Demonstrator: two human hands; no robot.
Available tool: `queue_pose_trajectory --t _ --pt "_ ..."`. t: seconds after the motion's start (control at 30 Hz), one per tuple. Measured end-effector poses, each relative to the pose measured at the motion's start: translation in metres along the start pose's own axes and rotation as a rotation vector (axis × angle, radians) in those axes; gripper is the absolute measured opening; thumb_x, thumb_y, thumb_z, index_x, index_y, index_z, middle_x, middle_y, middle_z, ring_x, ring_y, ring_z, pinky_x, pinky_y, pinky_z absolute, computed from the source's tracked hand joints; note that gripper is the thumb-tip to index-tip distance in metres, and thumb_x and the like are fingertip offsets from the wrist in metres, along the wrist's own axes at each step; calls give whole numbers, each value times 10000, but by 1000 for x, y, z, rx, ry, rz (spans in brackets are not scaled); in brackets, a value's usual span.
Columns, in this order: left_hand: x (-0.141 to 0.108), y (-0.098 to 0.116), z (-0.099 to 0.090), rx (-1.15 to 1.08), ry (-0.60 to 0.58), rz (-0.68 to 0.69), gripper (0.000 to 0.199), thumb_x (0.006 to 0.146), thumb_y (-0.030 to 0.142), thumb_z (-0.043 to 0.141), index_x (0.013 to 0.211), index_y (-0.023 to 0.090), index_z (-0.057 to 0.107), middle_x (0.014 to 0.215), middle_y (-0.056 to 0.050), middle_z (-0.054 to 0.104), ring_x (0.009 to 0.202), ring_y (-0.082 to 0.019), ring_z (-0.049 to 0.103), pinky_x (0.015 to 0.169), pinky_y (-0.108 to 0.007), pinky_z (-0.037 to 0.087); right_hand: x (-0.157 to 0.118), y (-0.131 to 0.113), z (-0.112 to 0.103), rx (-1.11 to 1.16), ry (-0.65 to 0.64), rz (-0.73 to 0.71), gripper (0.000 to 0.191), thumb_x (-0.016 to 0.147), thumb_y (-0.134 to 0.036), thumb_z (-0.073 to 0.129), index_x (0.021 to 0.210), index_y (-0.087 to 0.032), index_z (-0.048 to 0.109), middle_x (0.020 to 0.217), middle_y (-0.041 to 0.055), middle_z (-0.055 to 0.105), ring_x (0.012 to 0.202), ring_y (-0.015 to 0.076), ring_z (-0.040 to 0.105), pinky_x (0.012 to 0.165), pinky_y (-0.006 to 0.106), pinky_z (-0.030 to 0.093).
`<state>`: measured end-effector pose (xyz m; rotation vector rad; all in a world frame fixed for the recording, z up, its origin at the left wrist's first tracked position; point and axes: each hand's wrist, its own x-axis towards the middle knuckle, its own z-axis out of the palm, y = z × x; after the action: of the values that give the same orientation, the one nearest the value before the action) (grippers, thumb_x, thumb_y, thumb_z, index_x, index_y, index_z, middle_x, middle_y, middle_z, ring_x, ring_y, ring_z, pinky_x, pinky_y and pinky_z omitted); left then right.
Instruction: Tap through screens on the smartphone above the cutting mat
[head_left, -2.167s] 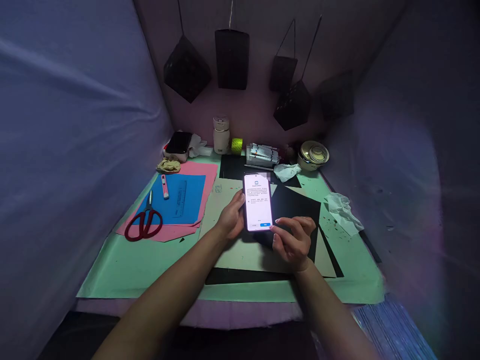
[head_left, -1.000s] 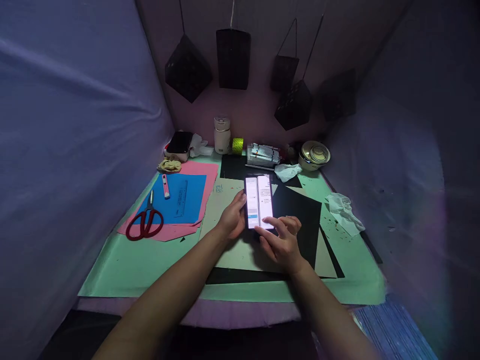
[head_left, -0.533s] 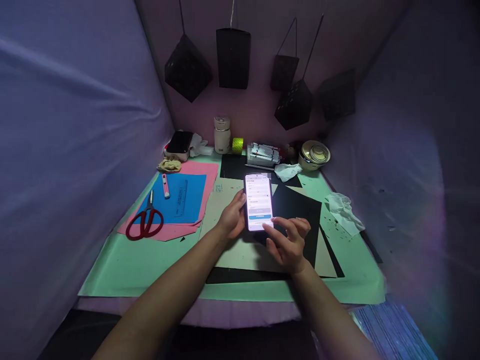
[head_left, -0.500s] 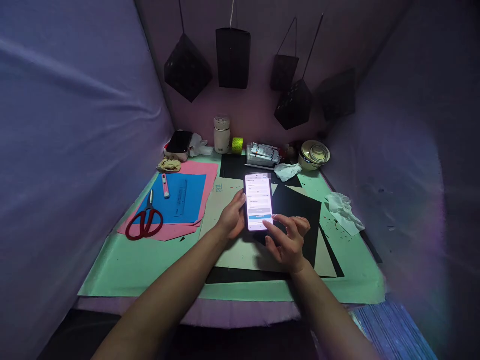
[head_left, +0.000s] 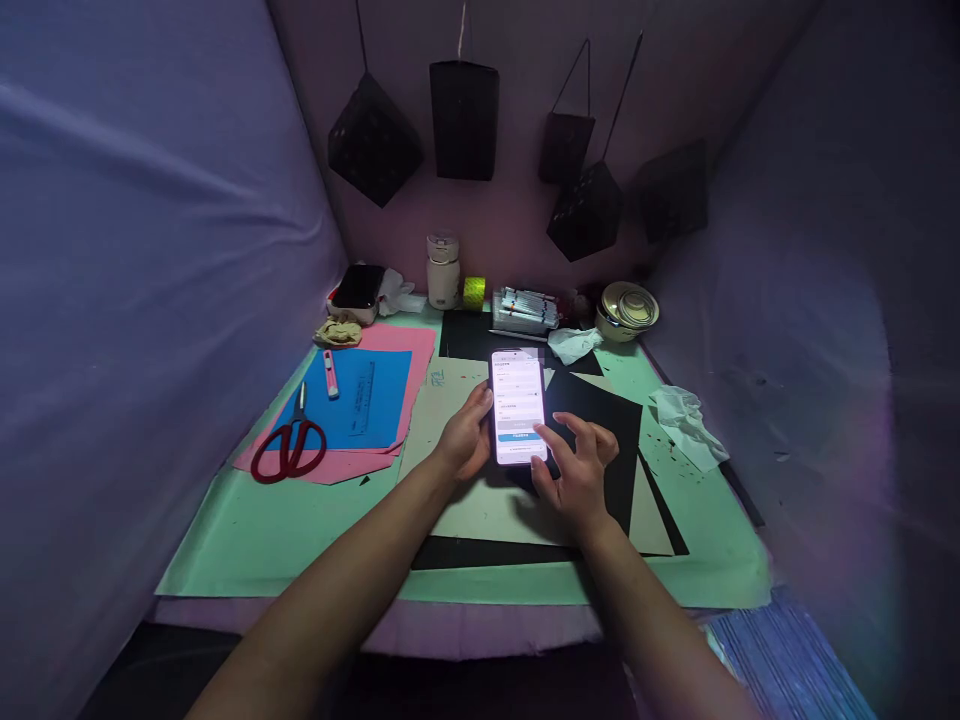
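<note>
A smartphone (head_left: 517,400) with a bright, mostly white screen is held upright above the sheets on the table. My left hand (head_left: 466,435) grips it along its left edge, thumb at the side of the screen. My right hand (head_left: 581,470) hovers at the phone's lower right with its fingers spread and holds nothing. Its index fingertip is over the lower part of the screen, near a blue button; whether it touches the glass I cannot tell. Under the phone lie a beige board (head_left: 442,510) and black sheets (head_left: 600,420).
To the left, red-handled scissors (head_left: 289,450) and a pink cutter (head_left: 331,375) lie on blue paper (head_left: 375,385) over pink paper (head_left: 420,350). Along the back stand a white bottle (head_left: 443,275), yellow tape (head_left: 474,292), a box of pens (head_left: 525,310) and a lidded pot (head_left: 628,310). Black box shapes (head_left: 465,120) hang above.
My right index finger has moved slightly up over the screen, and the fingers are a little more spread. The content on the screen has shifted slightly. My left hand keeps its grip.
</note>
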<state>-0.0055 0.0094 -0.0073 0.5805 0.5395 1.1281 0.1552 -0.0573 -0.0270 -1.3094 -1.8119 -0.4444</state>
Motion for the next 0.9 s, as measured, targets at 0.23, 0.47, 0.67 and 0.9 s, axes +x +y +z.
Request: queue_pose_trajectory --t 0.23,0.47,0.67,0.9 --pt "-1 -1 1 12 -1 -35 316 960 242 484 1270 201 525 1220 -98 647 1149 -248 602 1072 -467 399 0 1 4 -50 -71 129 368 905 -403 496 1218 -257 622 1271 117 491 1132 323 411 952 525 312" --pt "-2 0 3 6 13 -35 311 963 227 469 1267 190 521 1206 -104 652 1144 -251 605 1070 -470 400 -1 2 5 -46 -75 136 403 912 -413 482 1274 -264 582 1281 119 482 1145 325 407 960 526 316" --pt "-2 -1 0 33 -12 -38 318 967 259 474 1276 201 526 1245 -106 633 1182 -263 582 1081 -488 385 0 2 4 -35 -57 127 417 910 -422 479 1287 -266 562 1271 114 482 1135 316 421 956 513 322" --pt "-3 -1 0 33 -14 -37 320 963 262 488 1274 205 535 1254 -107 631 1191 -258 580 1085 -469 385 -1 1 4 -33 -58 122 413 907 -418 491 1275 -256 586 1268 115 487 1132 312 424 958 511 321"
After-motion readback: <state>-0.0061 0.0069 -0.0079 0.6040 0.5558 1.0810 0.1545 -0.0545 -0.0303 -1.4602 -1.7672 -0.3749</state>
